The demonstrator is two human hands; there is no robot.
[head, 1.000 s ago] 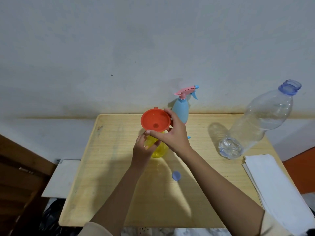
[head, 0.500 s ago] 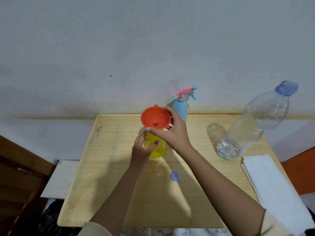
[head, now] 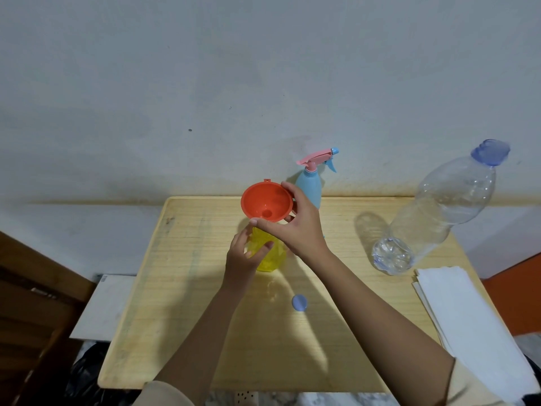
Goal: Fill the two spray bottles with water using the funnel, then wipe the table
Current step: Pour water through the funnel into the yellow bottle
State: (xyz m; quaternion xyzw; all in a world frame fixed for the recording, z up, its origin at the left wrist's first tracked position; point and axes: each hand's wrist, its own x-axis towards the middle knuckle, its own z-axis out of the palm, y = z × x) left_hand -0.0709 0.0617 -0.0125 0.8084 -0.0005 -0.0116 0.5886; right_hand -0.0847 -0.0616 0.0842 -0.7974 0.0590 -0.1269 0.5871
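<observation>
Small round blue cap (head: 299,303) lies loose on the pale wooden table (head: 175,303), with a white folded cloth stack (head: 468,317) at the right edge. Left hand (head: 243,259) is wrapped round the yellow translucent plastic bottle (head: 270,259) at table centre. Right hand (head: 295,230) pinches the rim of the orange plastic funnel (head: 265,203), directly over that bottle. Clear plastic water bottle (head: 439,215) stands to the right. Light blue spray bottle with pink trigger (head: 310,186) is at the back edge.

Wooden table (head: 181,288) — yellow bottle (head: 270,259), blue spray bottle (head: 310,186), clear bottle (head: 433,218), cap (head: 299,303), white cloths (head: 462,312)

Bare tabletop (head: 175,288) on left; blue spray bottle (head: 310,187) behind, water bottle (head: 439,221) right.
</observation>
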